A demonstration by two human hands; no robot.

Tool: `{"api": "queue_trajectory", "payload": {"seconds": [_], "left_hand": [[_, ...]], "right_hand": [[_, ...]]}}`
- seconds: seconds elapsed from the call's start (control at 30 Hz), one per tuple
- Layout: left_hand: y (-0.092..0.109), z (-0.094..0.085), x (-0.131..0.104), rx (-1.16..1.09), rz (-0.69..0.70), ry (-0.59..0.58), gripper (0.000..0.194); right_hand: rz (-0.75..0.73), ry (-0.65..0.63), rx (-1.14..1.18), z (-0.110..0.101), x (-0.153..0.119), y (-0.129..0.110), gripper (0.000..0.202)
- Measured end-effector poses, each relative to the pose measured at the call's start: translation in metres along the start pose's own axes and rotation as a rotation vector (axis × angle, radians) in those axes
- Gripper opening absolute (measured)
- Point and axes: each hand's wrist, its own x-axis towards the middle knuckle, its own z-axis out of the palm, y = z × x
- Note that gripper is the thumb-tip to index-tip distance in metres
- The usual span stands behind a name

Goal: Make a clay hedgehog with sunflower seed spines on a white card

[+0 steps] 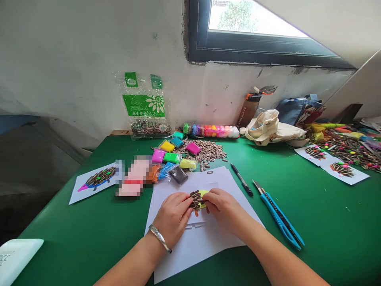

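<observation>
Between my hands a yellow clay shape (204,194) lies on a small white paper, with rows of striped sunflower seeds (195,200) pressed into its left part and small orange clay feet (196,213) below. My left hand (174,218), a silver bangle on its wrist, lies on the paper with fingers extended, fingertips touching the left edge of the seeds. At the shape's right side my right hand (222,204) is closed in a pinch on what looks like a sunflower seed, mostly hidden by the fingers. Larger white sheets (205,254) lie underneath.
Clay packets (171,157) and a seed pile (210,151) are behind the sheets. A pen (241,180) and blue utility knife (278,214), blade showing, lie right. One finished hedgehog picture (97,178) is left, others far right. A seed bag (145,107) leans on the wall.
</observation>
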Motion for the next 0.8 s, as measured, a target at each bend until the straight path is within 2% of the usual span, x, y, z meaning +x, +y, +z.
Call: {"api": "queue_trajectory", "payload": {"seconds": [0.27,0.8], "left_hand": [[-0.001,0.001,-0.001,0.003,0.005,-0.009,0.024],[-0.002,0.003,-0.001,0.007,-0.001,-0.022,0.023]], "right_hand": [[0.036,-0.039,-0.08,-0.004,0.001,-0.005,0.016],[0.007,0.04,-0.1,0.007,0.002,-0.002,0.017]]}}
